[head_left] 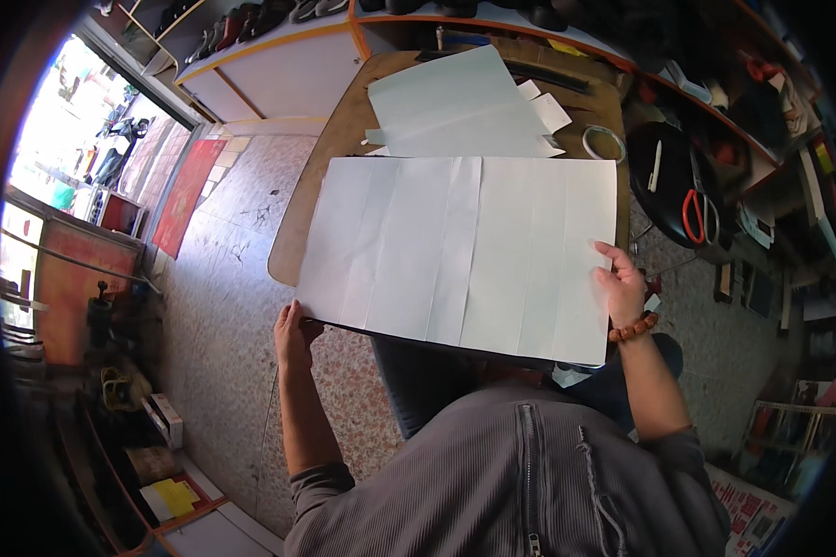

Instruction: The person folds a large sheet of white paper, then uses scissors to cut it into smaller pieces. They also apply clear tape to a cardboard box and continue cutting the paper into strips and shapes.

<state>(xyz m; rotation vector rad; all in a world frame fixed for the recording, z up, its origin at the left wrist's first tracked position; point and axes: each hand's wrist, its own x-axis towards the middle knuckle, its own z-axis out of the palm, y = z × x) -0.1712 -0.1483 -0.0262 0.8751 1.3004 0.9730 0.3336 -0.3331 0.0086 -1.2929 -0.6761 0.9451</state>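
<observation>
A wide white panel (520, 251) with several vertical crease lines and an overlapping strip near its middle lies across the near part of the table, reaching past its front edge toward me. A dark edge shows beneath its near side. My left hand (294, 336) pinches the near left corner, thumb on top and fingers under it. At the right edge my right hand (620, 281) grips the panel, with its thumb and a finger on the upper face. Beyond the panel rests a pale greenish sheet (460, 107), with small white offcuts (550, 112) beside it.
A brown table (299, 227) carries the sheets and a roll of tape (605, 144). On a black round stool (664, 200) at the right lie red-handled scissors (694, 215) and a white pen (656, 165). Shoe shelves (251, 42) line the back; a red mat (188, 195) lies by the doorway.
</observation>
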